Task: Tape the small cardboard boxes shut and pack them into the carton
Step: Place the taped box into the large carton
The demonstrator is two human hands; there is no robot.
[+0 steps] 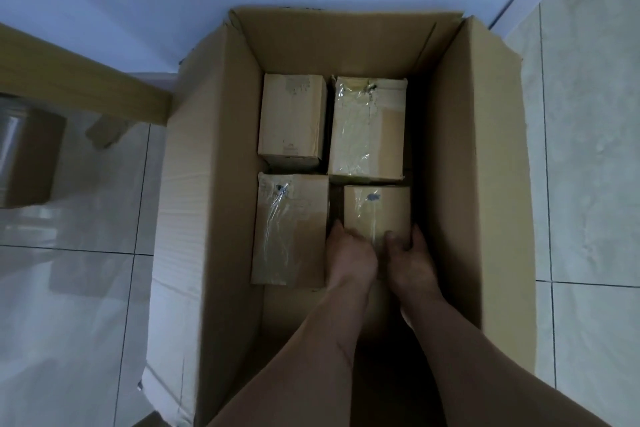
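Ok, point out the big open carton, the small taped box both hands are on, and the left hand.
Large brown cardboard carton [485, 163]: head view, inner right wall.
Small taped brown cardboard box [375, 208]: head view, top face.
Left hand [349, 256]: head view, back of hand.

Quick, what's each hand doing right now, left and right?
Left hand: grips the near-right small box by its left side, inside the carton.
Right hand: grips the same box by its right side.
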